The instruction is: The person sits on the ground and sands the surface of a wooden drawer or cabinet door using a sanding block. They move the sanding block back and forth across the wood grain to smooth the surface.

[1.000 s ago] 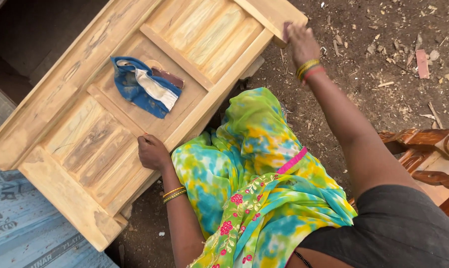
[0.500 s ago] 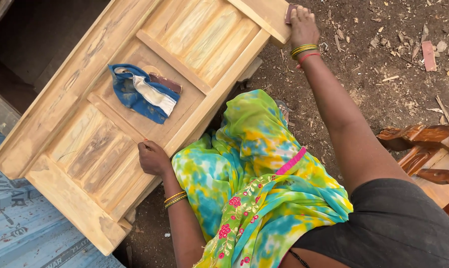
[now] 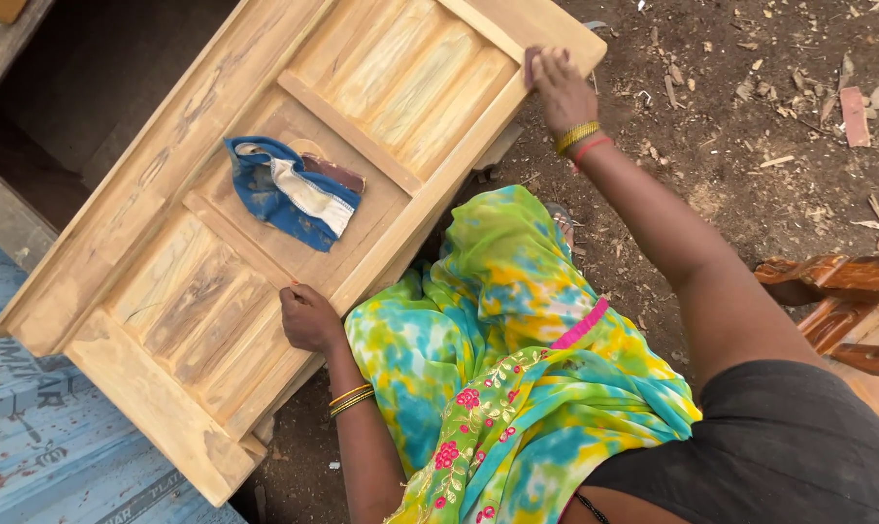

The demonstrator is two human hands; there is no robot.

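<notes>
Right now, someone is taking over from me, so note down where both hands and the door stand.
Left hand: resting on the near long edge of the wooden panelled door, fingers curled, no grip on any tool.
Right hand: flat on the door's far corner, holding nothing.
The door lies flat over bare ground. A blue cloth with a small brown block sits loose on its middle panel, untouched.
Done: wood is bare and unfinished; progress cannot be judged.
Left: cloth and block not yet picked up.

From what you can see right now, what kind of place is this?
Probably an outdoor carpentry yard. An unfinished panelled wooden door lies flat with the left hand and right hand on it, wood chips litter the bare dirt ground, and carved reddish furniture stands nearby.
</notes>
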